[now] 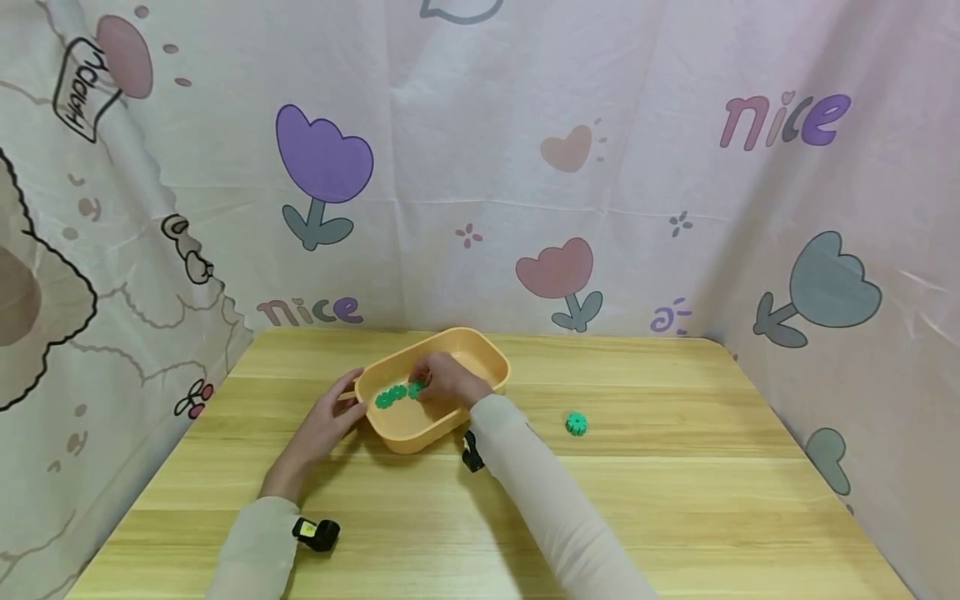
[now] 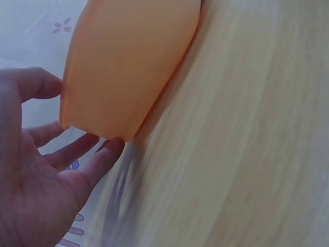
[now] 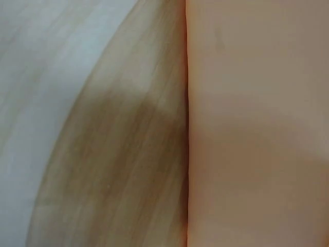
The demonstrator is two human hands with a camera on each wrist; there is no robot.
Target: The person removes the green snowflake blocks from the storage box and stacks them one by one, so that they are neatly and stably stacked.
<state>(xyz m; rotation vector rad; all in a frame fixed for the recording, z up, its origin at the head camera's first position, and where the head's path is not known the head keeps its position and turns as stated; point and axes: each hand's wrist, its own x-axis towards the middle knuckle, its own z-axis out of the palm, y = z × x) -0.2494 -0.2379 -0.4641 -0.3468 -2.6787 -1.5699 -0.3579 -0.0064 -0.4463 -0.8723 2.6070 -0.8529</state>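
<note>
Right grip [image 1: 450, 379] pinched a green scalloped piece [image 1: 416, 390] inside the orange-yellow, plastic-looking tray [image 1: 411, 442]; left grip [image 1: 328, 422] held its left end. I feared careless fingers might knock the neighbouring green scalloped row [image 1: 391, 396] askew.

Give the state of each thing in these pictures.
Tray: upright on the table, uncovered.
Green row: lying inside the tray.
Nearby green piece: pinched, beside the row.
Loose green piece: on the table, untouched.
Left hand: holding the tray's handle end.
Right hand: pinching that piece inside the tray.
</note>
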